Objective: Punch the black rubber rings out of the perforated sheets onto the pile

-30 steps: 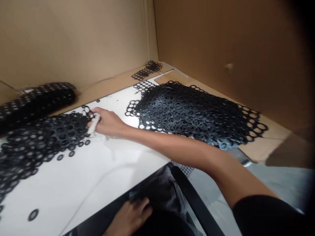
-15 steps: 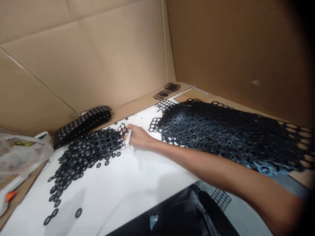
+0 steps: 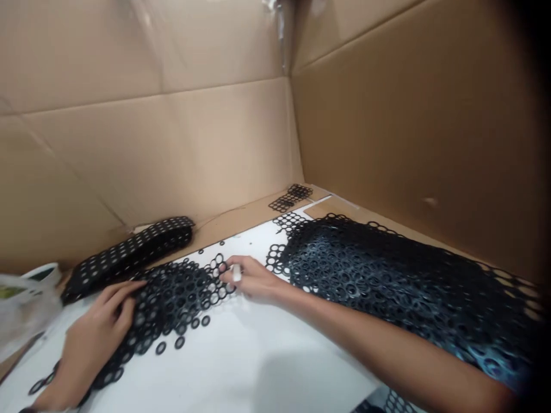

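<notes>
The right hand [image 3: 253,280] rests on the white board [image 3: 241,355], its fingers closed around a small white piece [image 3: 236,273], possibly a short tool, though blur hides its shape. Just left of its fingertips lies a loose heap of black rings [image 3: 172,298]. The left hand [image 3: 97,330] lies flat and open on the near-left side of that heap, fingers spread over the rings. Right of the right hand and nearly touching it spreads a big mound of joined black ring sheets [image 3: 387,281]. Beyond the left hand sits a black perforated stack [image 3: 129,255] against the cardboard wall [image 3: 172,143].
</notes>
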Motion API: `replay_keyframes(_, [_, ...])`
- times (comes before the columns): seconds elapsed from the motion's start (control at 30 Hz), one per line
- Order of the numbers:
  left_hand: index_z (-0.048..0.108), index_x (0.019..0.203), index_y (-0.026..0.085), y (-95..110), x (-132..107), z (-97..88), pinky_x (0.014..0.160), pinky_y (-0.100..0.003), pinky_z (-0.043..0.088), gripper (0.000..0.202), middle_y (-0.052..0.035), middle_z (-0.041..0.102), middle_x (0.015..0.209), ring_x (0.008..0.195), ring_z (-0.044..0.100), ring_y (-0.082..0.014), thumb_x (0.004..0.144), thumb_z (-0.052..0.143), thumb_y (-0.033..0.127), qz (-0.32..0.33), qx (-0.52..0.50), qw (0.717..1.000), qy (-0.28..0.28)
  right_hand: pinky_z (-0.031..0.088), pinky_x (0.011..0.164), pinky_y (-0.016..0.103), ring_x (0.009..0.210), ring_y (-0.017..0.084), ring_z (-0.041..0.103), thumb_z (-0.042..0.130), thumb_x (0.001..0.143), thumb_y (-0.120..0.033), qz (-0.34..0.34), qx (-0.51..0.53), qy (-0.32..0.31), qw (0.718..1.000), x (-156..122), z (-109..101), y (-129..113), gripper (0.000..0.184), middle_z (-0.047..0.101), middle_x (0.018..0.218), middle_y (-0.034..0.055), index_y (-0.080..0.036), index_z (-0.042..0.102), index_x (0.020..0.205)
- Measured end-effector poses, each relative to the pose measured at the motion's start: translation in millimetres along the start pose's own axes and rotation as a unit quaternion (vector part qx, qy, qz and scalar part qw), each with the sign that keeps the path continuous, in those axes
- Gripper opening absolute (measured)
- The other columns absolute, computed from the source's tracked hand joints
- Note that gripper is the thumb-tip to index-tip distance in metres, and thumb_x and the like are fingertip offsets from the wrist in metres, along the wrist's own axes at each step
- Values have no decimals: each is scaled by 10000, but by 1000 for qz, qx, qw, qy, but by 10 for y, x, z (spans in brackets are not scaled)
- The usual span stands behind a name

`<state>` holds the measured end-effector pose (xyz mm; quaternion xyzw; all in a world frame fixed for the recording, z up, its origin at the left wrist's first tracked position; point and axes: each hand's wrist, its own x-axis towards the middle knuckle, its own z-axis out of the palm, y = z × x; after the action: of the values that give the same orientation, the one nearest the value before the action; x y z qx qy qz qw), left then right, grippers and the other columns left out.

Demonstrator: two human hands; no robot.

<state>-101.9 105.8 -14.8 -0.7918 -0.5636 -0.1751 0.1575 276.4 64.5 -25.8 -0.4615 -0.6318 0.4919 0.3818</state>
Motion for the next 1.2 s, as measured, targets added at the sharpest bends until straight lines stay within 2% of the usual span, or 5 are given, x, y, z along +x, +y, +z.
replay_keyframes(0.27, [739,1474,320,71,-62,101,733,-340,562,514,23,715,1572,958,803,-189,1205,316,433,-48,-11,999,16,686,936,409,1047,229,761,757,1150,-430,-74,-95,89,989,-95,-78,-483,319,754,1196,83,-132,746,1263])
replay_keyframes(0.47, [764,1453,311,87,-64,120,670,-330,553,551,12,730,1552,923,807,-209,1184,297,427,-39,-35,998,30,683,828,347,932,189,747,711,1177,-476,-68,-169,224,957,-545,-861,-1161,365,747,1166,82,-143,724,1326])
replay_keyframes(0.83, [766,1419,227,138,-28,109,676,-402,591,566,-87,734,1525,880,805,-281,1142,292,363,-31,-99,994,36,675,941,361,1089,221,760,765,1148,-387,269,-428,436,745,-2534,-1644,-877,198,759,1238,87,-216,774,1247])
replay_keyframes(1.0, [781,1405,256,143,-24,123,745,-372,642,466,-78,738,1509,941,814,-246,1152,394,316,-40,-103,994,27,663,1060,457,1199,258,748,720,1173,-418,181,-507,419,731,-2002,-1485,-1319,306,739,1363,114,-195,742,1382])
replay_keyframes(1.2, [692,1455,187,149,-19,174,948,-424,707,394,-117,733,1427,1076,771,-221,1120,730,391,-50,-96,994,4,673,1035,465,1168,257,754,757,1150,-414,29,-564,171,807,-322,-390,-1334,332,740,1343,116,-163,738,1367])
